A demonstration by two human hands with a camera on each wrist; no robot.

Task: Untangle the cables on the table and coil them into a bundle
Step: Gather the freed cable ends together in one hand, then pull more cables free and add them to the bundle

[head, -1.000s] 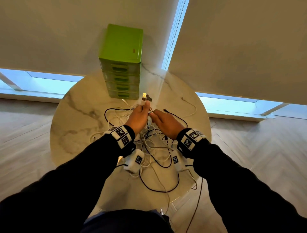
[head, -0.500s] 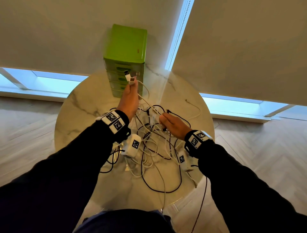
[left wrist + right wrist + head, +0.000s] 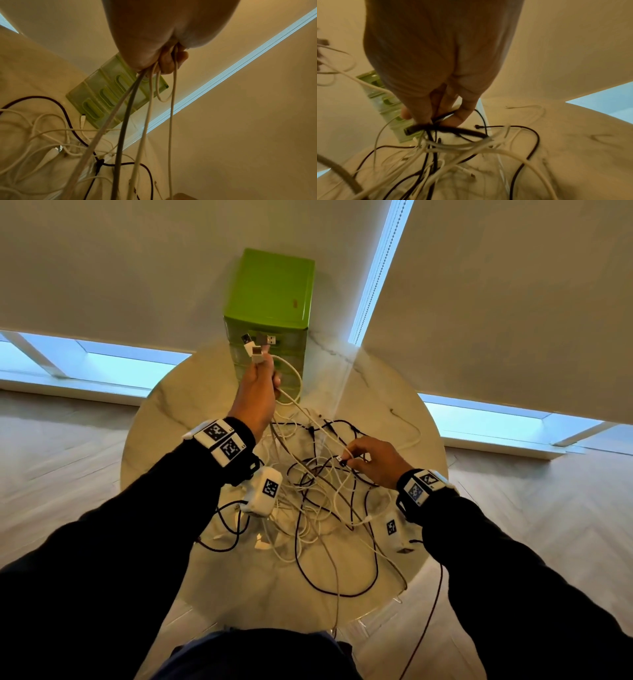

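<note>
A tangle of white and black cables (image 3: 318,501) lies on the round marble table (image 3: 164,426). My left hand (image 3: 262,373) is raised above the table and grips several cable ends; their USB plugs (image 3: 258,345) stick up out of my fist. In the left wrist view those cables (image 3: 137,108) hang down from my curled fingers (image 3: 169,63). Lower and to the right, my right hand (image 3: 356,458) pinches a black cable near its plug (image 3: 342,459). The right wrist view shows the black cable (image 3: 447,129) under my fingertips (image 3: 458,117), just above the tangle.
A green drawer unit (image 3: 269,313) stands at the table's far edge, right behind my left hand. A thin white cable (image 3: 409,429) lies apart at the far right. A black cable (image 3: 424,628) hangs off the near edge to the floor. Window blinds rise behind the table.
My left hand has lifted the held cable ends up and away, pulling their lengths out of the tangle. My right hand has drawn back to the right and now pinches a black cable.
</note>
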